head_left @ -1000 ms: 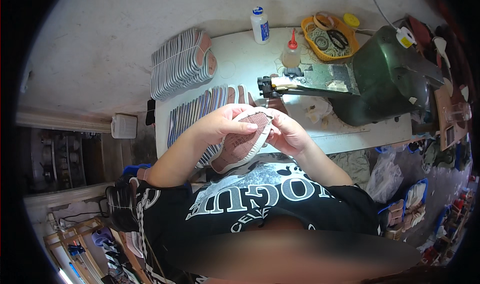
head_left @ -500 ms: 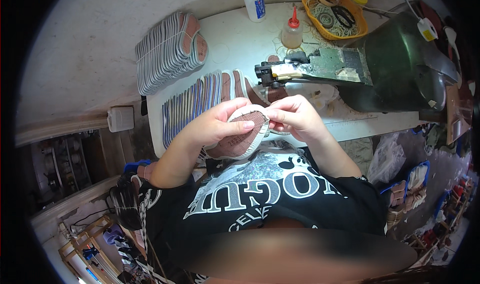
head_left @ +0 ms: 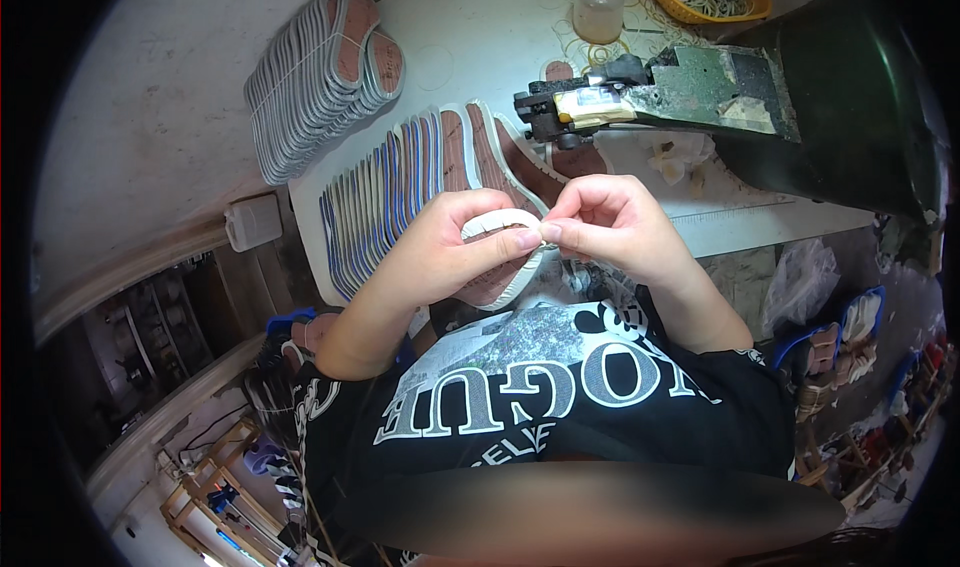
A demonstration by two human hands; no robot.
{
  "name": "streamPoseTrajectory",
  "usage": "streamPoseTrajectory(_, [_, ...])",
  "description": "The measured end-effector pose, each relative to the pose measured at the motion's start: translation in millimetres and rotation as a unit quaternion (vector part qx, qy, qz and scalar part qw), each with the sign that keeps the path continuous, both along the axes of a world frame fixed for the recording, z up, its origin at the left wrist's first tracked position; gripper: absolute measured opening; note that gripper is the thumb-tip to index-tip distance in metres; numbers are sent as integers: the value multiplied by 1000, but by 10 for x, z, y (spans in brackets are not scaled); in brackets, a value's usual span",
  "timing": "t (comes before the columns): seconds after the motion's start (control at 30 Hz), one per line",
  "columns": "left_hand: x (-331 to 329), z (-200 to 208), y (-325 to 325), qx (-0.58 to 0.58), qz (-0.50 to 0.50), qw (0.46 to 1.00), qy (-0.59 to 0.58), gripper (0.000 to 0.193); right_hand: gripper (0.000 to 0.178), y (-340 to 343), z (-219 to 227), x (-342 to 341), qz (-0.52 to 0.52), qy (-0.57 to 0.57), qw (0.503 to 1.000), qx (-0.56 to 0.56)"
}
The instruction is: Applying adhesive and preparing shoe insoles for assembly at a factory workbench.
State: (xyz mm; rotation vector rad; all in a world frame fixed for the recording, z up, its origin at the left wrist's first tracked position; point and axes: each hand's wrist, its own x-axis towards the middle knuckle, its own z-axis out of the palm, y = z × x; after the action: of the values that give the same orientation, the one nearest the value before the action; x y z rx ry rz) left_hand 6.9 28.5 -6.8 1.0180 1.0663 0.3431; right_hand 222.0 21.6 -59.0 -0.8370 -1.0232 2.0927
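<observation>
In front of my chest is a shoe insole (head_left: 492, 279) with a reddish-brown face and a pleated white edging (head_left: 515, 295). My left hand (head_left: 450, 252) grips it from the left, with the thumb pressed at the rim. My right hand (head_left: 612, 229) is closed in a pinch on the white edging, right beside the left thumb tip. Fingers cover part of the insole. Just beyond my hands, a row of insoles (head_left: 462, 152) fans out on the white table (head_left: 440, 12), several standing on edge and a few lying overlapped.
A tied bundle of grey-edged insoles (head_left: 315, 82) rests at the far left. On the right, the arm of a dark green machine (head_left: 705, 92) reaches over the table. Behind it are a red-capped squeeze bottle (head_left: 598, 15) and a yellow basket (head_left: 690, 9). A ruler (head_left: 735, 210) lies near the right edge.
The insole has tilted, showing less of its brown face. My left thumb has shifted to the rim, meeting my right fingers. The whole view has shifted, with the table sitting higher in it.
</observation>
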Motion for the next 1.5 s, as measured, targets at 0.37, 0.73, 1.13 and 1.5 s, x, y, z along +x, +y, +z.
streamPoseTrajectory(0.37, [-97,-72,57,18,15,999,-38,19,17,-20,-138,-106,31,136,983,-117])
streamPoseTrajectory(0.73, [-84,-78,33,-1,19,998,-63,19,16,62,-9,-45,71,102,987,-99])
streamPoseTrajectory(1.13, [-51,-162,-55,53,50,997,-3,22,15,-44,259,-137,-50,-206,959,189])
streamPoseTrajectory(1.5, [-86,-119,-46,23,79,995,-51,23,15,-63,147,-157,-15,-5,998,-69])
